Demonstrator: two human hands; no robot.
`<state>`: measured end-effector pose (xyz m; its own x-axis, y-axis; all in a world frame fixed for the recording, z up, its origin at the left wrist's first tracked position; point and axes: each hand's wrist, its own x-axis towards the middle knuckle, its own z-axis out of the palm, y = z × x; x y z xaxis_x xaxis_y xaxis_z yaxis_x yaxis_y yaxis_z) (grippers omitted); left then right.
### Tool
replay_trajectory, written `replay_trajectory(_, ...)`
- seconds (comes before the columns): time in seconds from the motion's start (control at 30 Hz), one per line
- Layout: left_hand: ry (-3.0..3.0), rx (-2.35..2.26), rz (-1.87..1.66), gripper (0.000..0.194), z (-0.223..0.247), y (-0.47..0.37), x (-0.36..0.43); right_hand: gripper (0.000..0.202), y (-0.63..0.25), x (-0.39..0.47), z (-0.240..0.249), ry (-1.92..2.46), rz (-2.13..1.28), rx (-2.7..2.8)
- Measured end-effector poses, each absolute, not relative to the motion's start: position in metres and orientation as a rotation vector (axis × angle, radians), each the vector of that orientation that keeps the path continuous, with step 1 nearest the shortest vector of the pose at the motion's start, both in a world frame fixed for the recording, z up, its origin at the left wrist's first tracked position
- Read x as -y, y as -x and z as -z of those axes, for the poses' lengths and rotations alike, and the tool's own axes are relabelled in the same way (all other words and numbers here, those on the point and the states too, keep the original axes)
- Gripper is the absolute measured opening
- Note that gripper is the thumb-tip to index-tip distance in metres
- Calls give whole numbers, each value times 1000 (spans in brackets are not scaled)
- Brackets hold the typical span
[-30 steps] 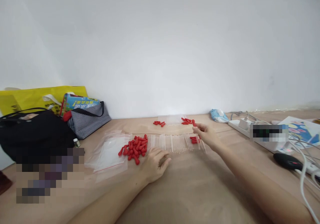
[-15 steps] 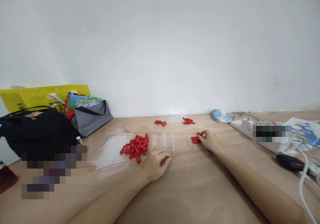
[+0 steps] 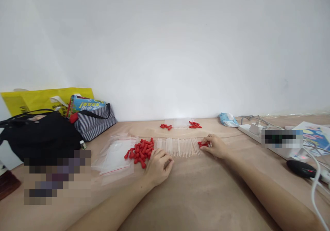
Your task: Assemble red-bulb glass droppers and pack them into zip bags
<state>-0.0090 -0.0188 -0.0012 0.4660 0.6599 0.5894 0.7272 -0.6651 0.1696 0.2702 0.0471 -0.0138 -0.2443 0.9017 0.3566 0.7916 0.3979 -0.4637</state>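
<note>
A pile of red rubber dropper bulbs (image 3: 140, 151) lies left of centre. Beside it, a row of thin clear tubes (image 3: 182, 147) is laid out side by side. My left hand (image 3: 159, 165) rests between the pile and the row, loosely curved, its thumb apart from the fingers and nothing visible in it. At the row's right end, my right hand (image 3: 213, 146) has its thumb and fingers closed around a small group of red bulbs (image 3: 202, 144); part of the group is hidden by the fingers.
Clear zip bags (image 3: 116, 157) lie left of the pile. By the wall are more tubes (image 3: 181, 123) with red bulbs on both sides. Black (image 3: 46, 138) and striped bags (image 3: 96, 122) stand at left. A power strip (image 3: 249, 131), cables and a black mouse-like object (image 3: 301, 169) occupy the right.
My right hand has shifted slightly, its fingers now reaching around the small bulb group instead of pinching at its far edge. My left hand has moved slightly left and its thumb has turned.
</note>
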Motion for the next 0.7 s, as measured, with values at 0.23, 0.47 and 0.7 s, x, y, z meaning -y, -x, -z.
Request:
replay_trajectory(0.23,2347,1499,946,6,0,11,15,11,-264,-43,8,1464,-275,2067)
replay_trajectory(0.47,2508,1399,901,4,-3,10,16,13,-218,-16,-6,1219,-356,2127)
replay_trajectory(0.7,2790,1232,925,16,-7,8,20,16,-187,6,-7,1116,-398,2274)
